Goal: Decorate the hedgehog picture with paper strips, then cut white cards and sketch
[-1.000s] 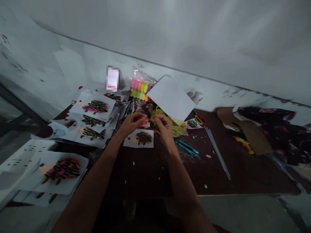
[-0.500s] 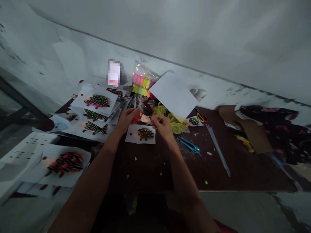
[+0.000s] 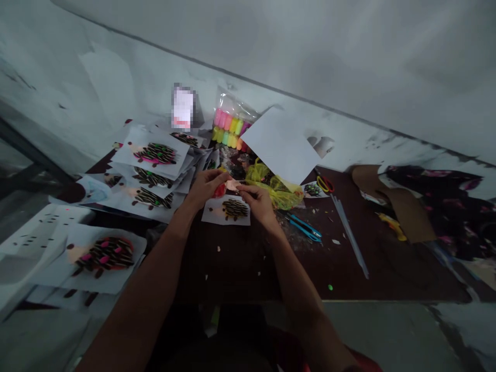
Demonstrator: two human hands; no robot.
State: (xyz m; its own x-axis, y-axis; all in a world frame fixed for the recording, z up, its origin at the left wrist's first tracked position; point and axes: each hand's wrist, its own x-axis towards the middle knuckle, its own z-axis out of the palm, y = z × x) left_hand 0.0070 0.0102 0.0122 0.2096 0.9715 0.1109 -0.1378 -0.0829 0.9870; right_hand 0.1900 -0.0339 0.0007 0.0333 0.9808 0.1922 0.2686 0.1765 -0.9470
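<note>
Worktop (image 3: 232,284) near edge runs straight across in front of the body; between it and the hedgehog card (image 3: 226,210), a wide dark strip with small scraps. Paper stack (image 3: 155,155) crowds the left, yellow bag (image 3: 284,192) just beyond right hand, blue cutter (image 3: 305,227) and translucent sticks (image 3: 351,235) to the right. Forearms angle inward, hands close together by the card's far edge. Left hand (image 3: 204,188) curled, gripping the pale pink piece (image 3: 232,185), something red under its fingers; right hand (image 3: 259,202) pinched nearly shut at the piece's right end.
</note>
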